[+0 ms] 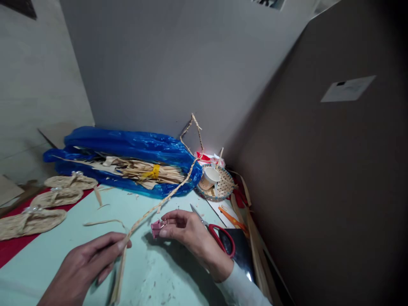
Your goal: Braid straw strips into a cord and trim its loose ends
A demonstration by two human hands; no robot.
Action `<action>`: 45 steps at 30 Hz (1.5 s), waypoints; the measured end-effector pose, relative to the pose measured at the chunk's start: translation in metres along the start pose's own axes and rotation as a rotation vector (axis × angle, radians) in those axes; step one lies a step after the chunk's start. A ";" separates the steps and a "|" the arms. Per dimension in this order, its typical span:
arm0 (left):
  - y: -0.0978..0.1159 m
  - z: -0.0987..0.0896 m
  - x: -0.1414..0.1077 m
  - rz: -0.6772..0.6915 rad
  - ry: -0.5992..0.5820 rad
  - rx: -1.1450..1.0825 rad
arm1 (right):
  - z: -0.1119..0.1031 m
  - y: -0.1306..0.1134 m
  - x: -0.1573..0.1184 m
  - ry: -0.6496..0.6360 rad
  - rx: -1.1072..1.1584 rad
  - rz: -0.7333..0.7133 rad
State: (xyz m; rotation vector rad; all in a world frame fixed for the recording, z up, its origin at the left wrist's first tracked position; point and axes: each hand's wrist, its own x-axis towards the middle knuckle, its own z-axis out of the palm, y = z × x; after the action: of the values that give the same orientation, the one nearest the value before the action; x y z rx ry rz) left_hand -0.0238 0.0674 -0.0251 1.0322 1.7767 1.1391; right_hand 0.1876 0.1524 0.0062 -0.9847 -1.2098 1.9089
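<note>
Between the thumb and fingers of my left hand (pixel 92 259) is pinched a twisted straw cord (pixel 172 193). Its long twisted part slants up to the right, towards the back wall, while flat loose strands hang below my fingers. My right hand (pixel 188 233) grips the wire handles of a pink binder clip (pixel 156 229), held above the table just right of the cord and apart from it. Red-handled scissors (pixel 222 240) lie beneath and beside my right wrist, partly hidden by it.
A blue plastic bag (pixel 127 140) holds a straw bundle tied in yellow. Several woven straw sandals (pixel 35 221) lie at the left. A round basket (pixel 225 187) with a paper cup (pixel 209 177) stands at the back right, near an orange-handled tool (pixel 232 219). Walls close off the back and right.
</note>
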 end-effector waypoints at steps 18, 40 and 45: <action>0.010 0.013 -0.008 0.105 -0.245 -0.096 | 0.021 0.023 0.004 -0.212 -0.055 0.048; 0.018 0.009 -0.016 0.103 -0.165 -0.126 | 0.032 0.016 -0.016 -0.118 -0.084 0.094; 0.025 0.005 -0.016 0.138 -0.131 -0.044 | 0.031 0.014 -0.022 -0.044 -0.119 0.049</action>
State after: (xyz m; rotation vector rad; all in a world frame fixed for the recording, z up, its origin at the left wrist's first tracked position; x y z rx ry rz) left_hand -0.0080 0.0615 -0.0002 1.1902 1.5918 1.1606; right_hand 0.1697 0.1159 0.0072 -1.0479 -1.3491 1.9231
